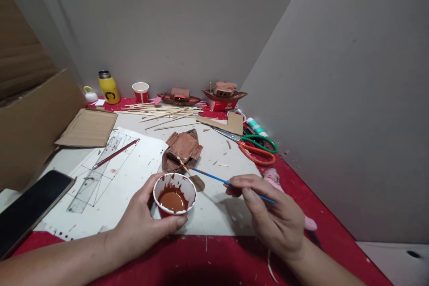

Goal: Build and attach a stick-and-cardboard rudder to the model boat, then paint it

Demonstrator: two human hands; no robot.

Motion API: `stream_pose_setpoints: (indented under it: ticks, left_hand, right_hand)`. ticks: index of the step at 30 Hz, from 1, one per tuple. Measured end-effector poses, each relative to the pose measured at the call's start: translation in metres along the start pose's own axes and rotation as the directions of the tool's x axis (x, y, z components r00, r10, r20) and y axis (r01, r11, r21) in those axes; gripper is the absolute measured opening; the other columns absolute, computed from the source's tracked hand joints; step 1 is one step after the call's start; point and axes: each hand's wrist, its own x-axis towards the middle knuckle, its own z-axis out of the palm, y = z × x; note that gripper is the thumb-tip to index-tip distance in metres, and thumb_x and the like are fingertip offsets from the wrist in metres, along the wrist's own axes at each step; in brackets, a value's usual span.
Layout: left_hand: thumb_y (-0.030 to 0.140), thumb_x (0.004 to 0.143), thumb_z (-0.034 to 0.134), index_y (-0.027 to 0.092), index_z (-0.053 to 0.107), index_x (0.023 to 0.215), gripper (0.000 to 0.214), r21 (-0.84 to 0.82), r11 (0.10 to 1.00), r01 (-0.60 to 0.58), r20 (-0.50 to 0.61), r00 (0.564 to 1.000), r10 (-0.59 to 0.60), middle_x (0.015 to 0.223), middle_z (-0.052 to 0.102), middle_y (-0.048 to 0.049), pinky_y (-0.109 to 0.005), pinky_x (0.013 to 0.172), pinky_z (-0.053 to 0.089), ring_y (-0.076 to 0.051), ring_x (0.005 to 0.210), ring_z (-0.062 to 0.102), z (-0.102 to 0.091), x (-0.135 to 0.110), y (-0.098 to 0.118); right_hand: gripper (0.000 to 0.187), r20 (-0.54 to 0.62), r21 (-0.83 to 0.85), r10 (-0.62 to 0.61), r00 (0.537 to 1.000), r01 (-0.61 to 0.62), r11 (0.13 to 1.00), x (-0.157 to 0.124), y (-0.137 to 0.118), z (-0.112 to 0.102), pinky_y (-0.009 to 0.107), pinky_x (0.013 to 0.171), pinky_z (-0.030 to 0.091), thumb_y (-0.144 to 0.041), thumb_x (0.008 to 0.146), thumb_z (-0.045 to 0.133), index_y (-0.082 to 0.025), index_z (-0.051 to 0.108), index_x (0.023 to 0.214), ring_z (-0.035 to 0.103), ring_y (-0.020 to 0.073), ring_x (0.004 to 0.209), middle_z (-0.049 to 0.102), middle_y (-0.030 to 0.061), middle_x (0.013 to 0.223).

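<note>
My left hand (144,208) is wrapped round a paper cup (174,194) with brown paint in it and smears up its inner wall. Between the thumb and fingers of my right hand (273,214) is a thin blue paintbrush (212,176), its tip pointing left toward a small model boat (183,146). The boat is brown, with a roofed cabin, and lies on the pale sheet just beyond the cup. Whether the bristles touch the boat I cannot tell. A small brown oar-like piece (197,183) lies partly behind the cup.
A ruled drawing (127,178) with a red pencil (115,154) and a phone (33,208) lie left, beside a cardboard box (40,129). Scissors (258,149) lie right. Behind are wooden sticks (164,114), two finished-looking boats (180,97), another cup (140,93) and a yellow bottle (109,88).
</note>
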Motion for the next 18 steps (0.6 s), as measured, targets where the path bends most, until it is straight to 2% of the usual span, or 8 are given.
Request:
stream_pose_setpoints:
  ticks: [5, 10, 18]
  left_hand:
    - [0.024, 0.067, 0.080, 0.023, 0.051, 0.122, 0.062, 0.003, 1.000, -0.018, 0.009, 1.000, 0.018, 0.115, 0.070, -0.0057, -0.040, 0.095, 0.050, -0.025, 0.104, 0.067, -0.0003, -0.0006, 0.0009]
    - [0.024, 0.067, 0.079, 0.023, 0.051, 0.123, 0.062, 0.021, 1.000, -0.011, -0.001, 1.000, 0.011, 0.116, 0.070, -0.0064, -0.040, 0.094, 0.050, -0.026, 0.105, 0.066, -0.0001, -0.0006, 0.0028]
    - [0.024, 0.065, 0.079, 0.023, 0.051, 0.122, 0.063, 0.034, 0.999, 0.003, -0.010, 1.000, -0.003, 0.114, 0.071, -0.0060, -0.039, 0.095, 0.050, -0.026, 0.104, 0.067, 0.0003, 0.0005, 0.0025]
  right_hand:
    - [0.024, 0.003, -0.045, -0.062, 0.998, 0.062, 0.997, 0.0021, -0.0030, -0.0048, 0.030, 0.063, 0.055, -0.009, 0.090, 0.052, -0.024, 0.066, 0.101, 0.067, 0.0175, 0.073, 0.069, 0.0031, 0.079]
    - [0.026, -0.064, -0.030, -0.037, 0.997, 0.035, 0.999, -0.0014, -0.0023, -0.0038, 0.032, 0.062, 0.056, -0.010, 0.091, 0.052, -0.025, 0.067, 0.106, 0.069, 0.0181, 0.073, 0.071, 0.0046, 0.086]
    - [0.035, 0.042, -0.034, -0.100, 0.994, 0.101, 0.994, -0.0005, 0.0027, 0.0001, 0.032, 0.065, 0.059, -0.007, 0.090, 0.053, -0.026, 0.063, 0.118, 0.071, 0.0196, 0.080, 0.074, 0.0053, 0.090]
